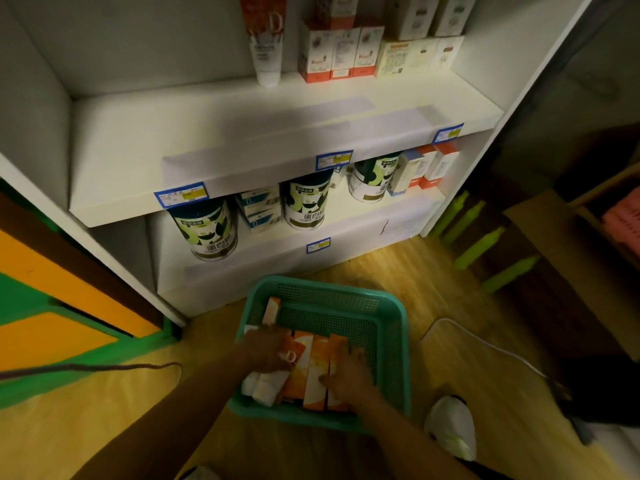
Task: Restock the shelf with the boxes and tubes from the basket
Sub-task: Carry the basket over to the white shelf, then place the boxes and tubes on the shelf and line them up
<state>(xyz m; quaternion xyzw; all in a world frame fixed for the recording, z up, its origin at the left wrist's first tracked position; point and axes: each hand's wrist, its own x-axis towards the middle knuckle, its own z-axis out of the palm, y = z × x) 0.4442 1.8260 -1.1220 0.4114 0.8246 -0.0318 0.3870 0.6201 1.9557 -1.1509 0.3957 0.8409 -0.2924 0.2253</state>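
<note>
A teal plastic basket (391, 327) stands on the wooden floor in front of the white shelf unit (242, 140). Inside it lie several orange and white boxes (313, 367) side by side, plus white tubes (266, 388) at the left. My left hand (268, 348) rests on the left boxes and tubes, fingers curled over them. My right hand (346, 375) presses on the rightmost orange box; whether either hand truly grips is unclear. The middle shelf is bare at the front, with one white tube (266, 46) and small boxes (337, 51) at the back.
The lower shelf holds green and white tins (206, 230) and small boxes (424, 168). Blue price tags (180, 195) line the shelf edges. A white shoe (450, 427) is right of the basket. A cardboard box (571, 258) and a pink crate (623, 220) sit at the right.
</note>
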